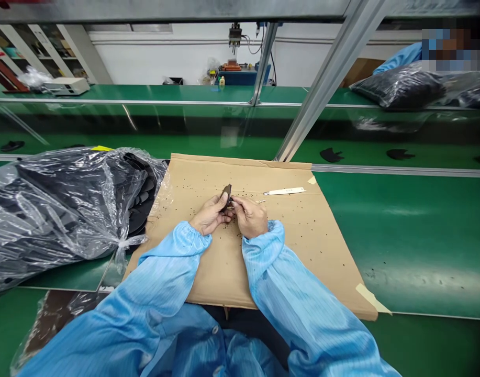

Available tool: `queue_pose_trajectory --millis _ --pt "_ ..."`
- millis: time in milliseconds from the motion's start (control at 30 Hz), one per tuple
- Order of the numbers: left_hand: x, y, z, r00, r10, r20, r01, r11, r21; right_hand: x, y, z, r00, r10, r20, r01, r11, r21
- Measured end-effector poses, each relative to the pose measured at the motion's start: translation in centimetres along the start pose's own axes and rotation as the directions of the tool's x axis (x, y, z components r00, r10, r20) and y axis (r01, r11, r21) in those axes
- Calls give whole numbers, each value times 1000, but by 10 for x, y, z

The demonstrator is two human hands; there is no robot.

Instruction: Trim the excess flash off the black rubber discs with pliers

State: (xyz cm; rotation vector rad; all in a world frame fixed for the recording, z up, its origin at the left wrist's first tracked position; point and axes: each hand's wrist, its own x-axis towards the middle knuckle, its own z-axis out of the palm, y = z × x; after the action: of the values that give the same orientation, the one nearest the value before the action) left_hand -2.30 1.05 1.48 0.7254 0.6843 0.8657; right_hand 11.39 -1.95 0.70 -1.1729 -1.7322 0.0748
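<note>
Centre of frame: left hand (209,215) pinches dark piece (226,193) tilted, seemingly to steady it; right hand's (253,217) grip narrow at its edge, hold unclear; cardboard (298,251) beneath, likely shielding worktop (404,225)

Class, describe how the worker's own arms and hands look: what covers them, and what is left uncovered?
The sleeves are loose and light blue, with fine lines in the cloth and gathered cuffs. The left hand and right hand are ungloved.
</note>
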Motion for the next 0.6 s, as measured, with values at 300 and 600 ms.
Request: queue_pose_trajectory --millis 300,600 --pt "0 0 1 1000 3 12 -3 1000 29 -2 2 4 999 37 -4 -37 999 0" --pt "-1 0 -6 997 -48 53 50 998 -41 -3 -8 6 1000 20 -19 -20 1000 12"
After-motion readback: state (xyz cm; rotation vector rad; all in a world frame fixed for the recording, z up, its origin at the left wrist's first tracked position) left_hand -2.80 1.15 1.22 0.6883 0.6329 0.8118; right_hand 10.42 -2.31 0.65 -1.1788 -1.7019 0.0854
